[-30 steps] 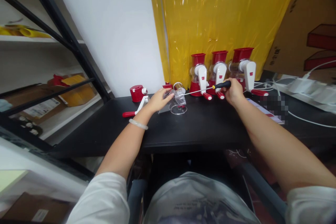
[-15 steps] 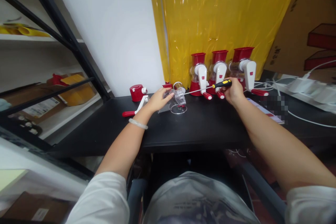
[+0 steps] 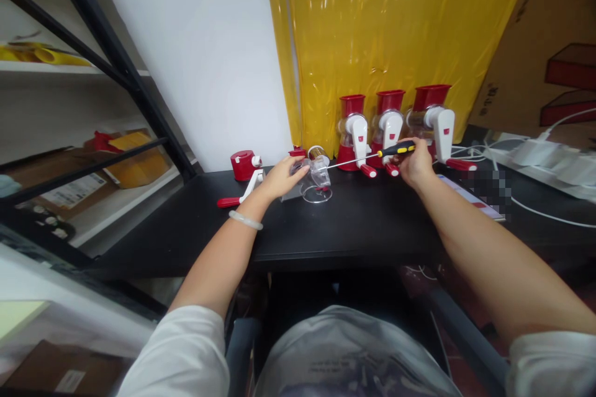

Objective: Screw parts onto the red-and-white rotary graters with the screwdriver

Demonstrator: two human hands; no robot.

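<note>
My left hand (image 3: 279,177) grips a clear plastic housing (image 3: 316,178) that lies on its side on the black table (image 3: 354,223). My right hand (image 3: 416,162) is closed round the black-and-yellow handle of a screwdriver (image 3: 372,156). The thin shaft runs left and its tip meets the clear housing. A small brass-coloured part (image 3: 316,152) sits just behind the housing.
Three assembled red-and-white crank grinders (image 3: 390,127) stand in a row against yellow plastic sheeting. A loose red cap (image 3: 243,165) and a white crank with a red grip (image 3: 239,194) lie at the left. White cables and a power strip (image 3: 544,158) run along the right. A metal shelf rack (image 3: 93,136) stands to the left.
My right hand has lifted the screwdriver handle slightly and shifted it a little to the right. The left hand and the clear housing have stayed in place.
</note>
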